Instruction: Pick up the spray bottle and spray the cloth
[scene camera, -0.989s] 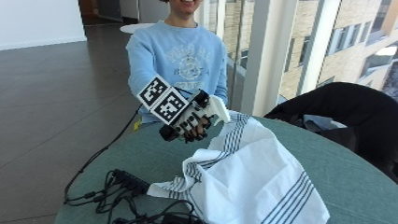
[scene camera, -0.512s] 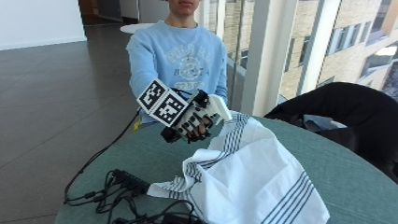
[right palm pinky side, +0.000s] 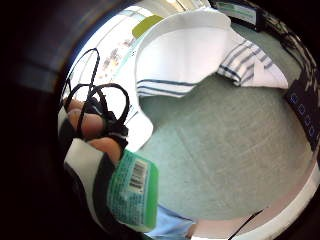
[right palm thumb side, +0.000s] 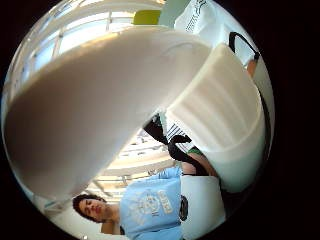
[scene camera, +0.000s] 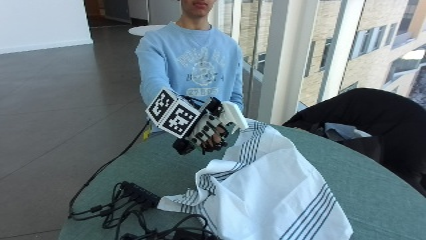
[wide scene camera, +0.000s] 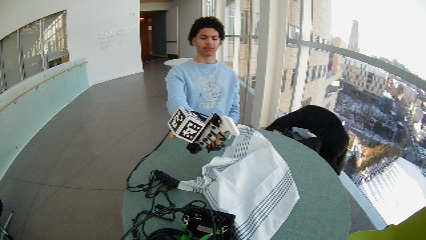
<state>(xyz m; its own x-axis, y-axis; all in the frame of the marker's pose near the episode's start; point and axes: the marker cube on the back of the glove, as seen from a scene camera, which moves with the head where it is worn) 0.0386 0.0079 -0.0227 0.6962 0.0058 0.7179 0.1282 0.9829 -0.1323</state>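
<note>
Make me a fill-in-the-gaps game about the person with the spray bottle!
The gloved right hand holds a spray ____.
The cloth is white with dark ____.
The cloth lies on a round ____ table.
The bottle carries a green ____ with a barcode.

Missing words: bottle; stripes; green; label

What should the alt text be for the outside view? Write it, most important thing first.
A person's gloved right hand holds a white spray bottle above a round green table, beside a raised white cloth with dark stripes. Black cables lie at the table's near edge.
</note>
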